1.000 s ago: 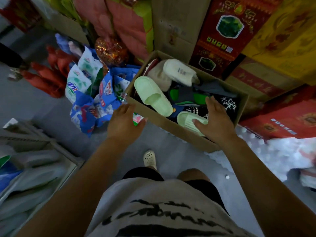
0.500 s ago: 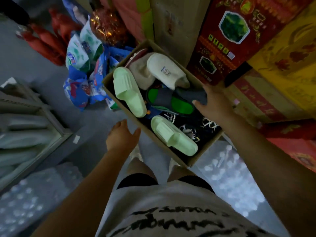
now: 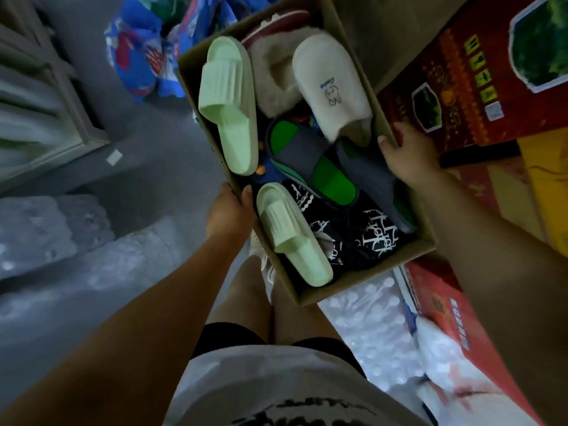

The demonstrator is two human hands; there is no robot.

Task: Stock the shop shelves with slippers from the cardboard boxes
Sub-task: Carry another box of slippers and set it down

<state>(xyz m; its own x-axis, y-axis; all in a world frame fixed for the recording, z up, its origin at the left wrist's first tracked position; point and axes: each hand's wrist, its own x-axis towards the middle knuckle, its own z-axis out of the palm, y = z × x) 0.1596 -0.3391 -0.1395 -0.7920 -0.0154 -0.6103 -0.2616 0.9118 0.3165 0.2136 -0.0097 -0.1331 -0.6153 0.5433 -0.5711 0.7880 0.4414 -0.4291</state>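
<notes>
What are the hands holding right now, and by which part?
The cardboard box: the left hand grips its left side wall, the right hand the opposite wall, both at the rim.

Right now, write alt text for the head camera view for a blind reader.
A person's left hand and right hand grip opposite long walls of an open brown cardboard box. Inside lie two pale green plastic slides, a white fluffy slipper and grey slippers with green insoles.
</notes>
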